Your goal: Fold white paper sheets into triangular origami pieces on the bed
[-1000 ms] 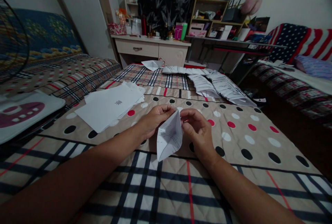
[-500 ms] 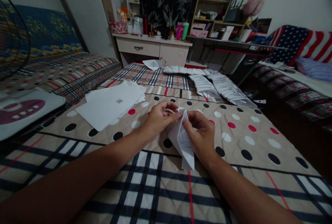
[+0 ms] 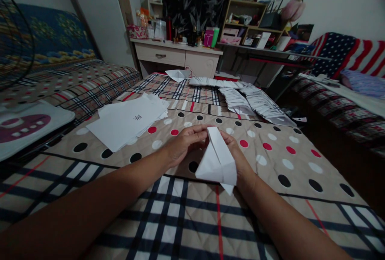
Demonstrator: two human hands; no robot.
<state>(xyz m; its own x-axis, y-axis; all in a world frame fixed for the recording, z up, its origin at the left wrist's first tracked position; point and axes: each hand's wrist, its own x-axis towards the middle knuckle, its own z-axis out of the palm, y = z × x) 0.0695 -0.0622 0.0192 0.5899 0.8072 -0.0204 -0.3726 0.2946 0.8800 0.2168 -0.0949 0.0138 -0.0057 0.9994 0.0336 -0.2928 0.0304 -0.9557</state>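
Note:
I hold a folded white paper (image 3: 218,159) over the quilted bed cover (image 3: 270,163), its pointed tip away from me. My left hand (image 3: 185,143) pinches the paper near the tip, fingers closed on its left edge. My right hand (image 3: 237,155) lies mostly under and behind the paper, gripping its right side; most of its fingers are hidden. A loose stack of flat white sheets (image 3: 129,119) lies to the left of my hands.
Rows of several folded white papers (image 3: 246,97) fan out at the far end of the bed. A fan guard (image 3: 15,39) stands at far left. A dresser (image 3: 177,53) and cluttered shelves (image 3: 252,19) line the back wall; another bed (image 3: 345,91) is at right.
The paper hung edge-on between my fingers and has turned to show its flat white face, tilting over my right hand. Both hands dropped slightly toward the cover.

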